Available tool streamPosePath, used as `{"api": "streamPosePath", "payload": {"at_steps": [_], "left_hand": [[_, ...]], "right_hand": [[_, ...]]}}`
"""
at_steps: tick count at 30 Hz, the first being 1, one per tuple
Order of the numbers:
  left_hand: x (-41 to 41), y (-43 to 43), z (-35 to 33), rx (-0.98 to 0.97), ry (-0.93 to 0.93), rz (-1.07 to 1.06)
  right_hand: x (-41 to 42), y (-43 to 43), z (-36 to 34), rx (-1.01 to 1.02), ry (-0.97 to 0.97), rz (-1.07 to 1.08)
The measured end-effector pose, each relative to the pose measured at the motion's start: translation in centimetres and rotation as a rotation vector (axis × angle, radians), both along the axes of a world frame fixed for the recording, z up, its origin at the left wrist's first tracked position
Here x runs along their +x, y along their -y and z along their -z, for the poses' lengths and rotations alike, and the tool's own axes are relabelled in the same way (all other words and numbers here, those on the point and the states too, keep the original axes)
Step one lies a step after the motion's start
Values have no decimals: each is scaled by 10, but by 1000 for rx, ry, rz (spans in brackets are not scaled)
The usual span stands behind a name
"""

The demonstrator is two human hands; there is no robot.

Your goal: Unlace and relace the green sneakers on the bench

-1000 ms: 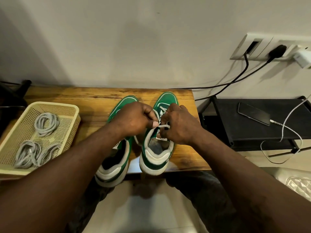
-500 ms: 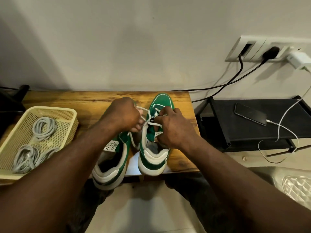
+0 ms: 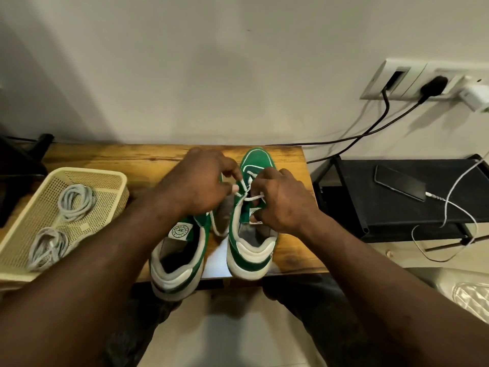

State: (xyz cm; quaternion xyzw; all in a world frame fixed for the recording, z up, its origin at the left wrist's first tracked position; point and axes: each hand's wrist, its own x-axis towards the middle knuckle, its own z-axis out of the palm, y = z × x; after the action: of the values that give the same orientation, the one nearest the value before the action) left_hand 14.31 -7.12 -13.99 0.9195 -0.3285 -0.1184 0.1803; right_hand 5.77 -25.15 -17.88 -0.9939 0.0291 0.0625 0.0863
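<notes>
Two green sneakers with white soles stand side by side on the wooden bench (image 3: 111, 157), toes toward the wall. My left hand (image 3: 198, 184) hovers over the left sneaker (image 3: 180, 250) and pinches a strand of the white lace (image 3: 242, 186) of the right sneaker (image 3: 251, 250). My right hand (image 3: 283, 200) sits on the right sneaker's tongue area and pinches another stretch of the same lace near the upper eyelets. A loose end of lace hangs down between the two shoes. The left sneaker's heel juts over the bench's front edge.
A cream mesh basket (image 3: 111, 181) holding coiled grey cables stands on the bench's left end. To the right is a black stand (image 3: 397, 207) with a phone (image 3: 399, 182) on a white charging cable. Wall sockets (image 3: 412, 80) with black cords are above it.
My left hand has drawn the lace out to the left and farther from me, away from the right sneaker. The right hand stays on the upper eyelets.
</notes>
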Motion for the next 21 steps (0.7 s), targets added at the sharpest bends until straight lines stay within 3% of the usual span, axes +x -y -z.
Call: {"api": "streamPosePath", "payload": {"at_steps": [3, 7, 11, 16, 18, 21], "left_hand": [[-12, 12, 8, 11, -56, 64], [-17, 18, 10, -9, -151, -60], [-7, 15, 3, 30, -258, -116], [2, 2, -19, 44, -308, -141], [6, -7, -31, -105, -330, -229], [15, -26, -41, -530, -534, -394]], "right_hand": [[1, 1, 4, 75, 39, 39], [2, 5, 8, 38, 102, 144], [1, 7, 11, 161, 29, 318], [2, 6, 16, 146, -58, 417], [3, 7, 17, 193, -110, 443], [5, 9, 20, 241, -97, 445]]}}
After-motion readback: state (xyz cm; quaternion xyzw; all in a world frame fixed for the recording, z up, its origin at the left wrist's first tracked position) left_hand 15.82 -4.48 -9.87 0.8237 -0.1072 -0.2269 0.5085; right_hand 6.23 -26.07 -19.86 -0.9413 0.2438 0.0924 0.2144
